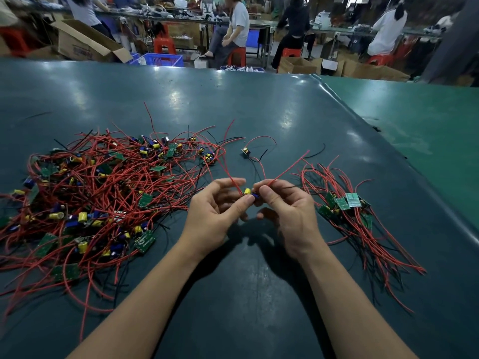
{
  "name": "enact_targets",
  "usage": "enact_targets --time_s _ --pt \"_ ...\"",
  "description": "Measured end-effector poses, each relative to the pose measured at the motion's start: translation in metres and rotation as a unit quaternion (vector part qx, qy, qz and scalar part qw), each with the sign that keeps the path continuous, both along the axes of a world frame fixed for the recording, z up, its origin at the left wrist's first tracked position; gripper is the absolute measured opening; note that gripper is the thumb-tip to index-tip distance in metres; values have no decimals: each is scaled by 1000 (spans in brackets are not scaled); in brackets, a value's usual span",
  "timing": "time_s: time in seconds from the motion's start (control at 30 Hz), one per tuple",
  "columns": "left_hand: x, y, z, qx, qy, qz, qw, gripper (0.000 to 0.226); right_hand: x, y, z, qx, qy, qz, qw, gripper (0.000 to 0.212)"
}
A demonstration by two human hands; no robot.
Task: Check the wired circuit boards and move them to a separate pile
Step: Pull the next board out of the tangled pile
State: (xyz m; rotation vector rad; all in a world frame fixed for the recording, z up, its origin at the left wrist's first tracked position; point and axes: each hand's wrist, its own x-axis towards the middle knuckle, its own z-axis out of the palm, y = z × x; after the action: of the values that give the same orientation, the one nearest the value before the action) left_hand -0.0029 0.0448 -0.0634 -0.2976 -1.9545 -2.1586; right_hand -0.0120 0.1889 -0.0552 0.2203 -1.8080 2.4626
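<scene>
Hands, left (pixel 215 207) and right (pixel 285 211), each grip curled, pinch one circuit board (pixel 251 194) (red-wired) together.

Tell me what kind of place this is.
Probably an electronics assembly workshop: a big pile of wired circuit boards on a green workbench, seated workers at long tables behind, and cardboard boxes.

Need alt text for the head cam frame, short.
Two bare hands, left hand and right hand, hold one small wired circuit board between their fingertips above a dark green table. A large tangled pile of red-wired boards lies to the left, a smaller, neater pile to the right, and one stray board beyond the hands.
</scene>
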Motion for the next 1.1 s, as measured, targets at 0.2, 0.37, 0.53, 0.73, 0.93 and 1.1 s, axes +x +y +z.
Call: enact_targets --time_s 0.2,0.37,0.53,0.73,0.93,1.1 --pt "-3 3 -1 7 15 15 1000 22 -3 -6 0 -108 -109 -8 988 6" --pt "-4 4 -11 -113 63 66 989 18 -4 -9 -5 -40 -128 -31 990 14" --pt "-5 4 -10 -71 58 20 996 21 -5 -6 -5 -26 -114 -48 992 15" --pt "-6 5 -2 26 2 -23 999 19 -4 -8 -1 -146 -140 -50 978 7" --pt "-5 3 -1 28 -8 -28 999 18 -6 -6 -8 29 -44 -154 987 22" --pt "-6 3 -1 33 -21 -29 999 18 -8 -4 -13 81 -18 -183 980 20"
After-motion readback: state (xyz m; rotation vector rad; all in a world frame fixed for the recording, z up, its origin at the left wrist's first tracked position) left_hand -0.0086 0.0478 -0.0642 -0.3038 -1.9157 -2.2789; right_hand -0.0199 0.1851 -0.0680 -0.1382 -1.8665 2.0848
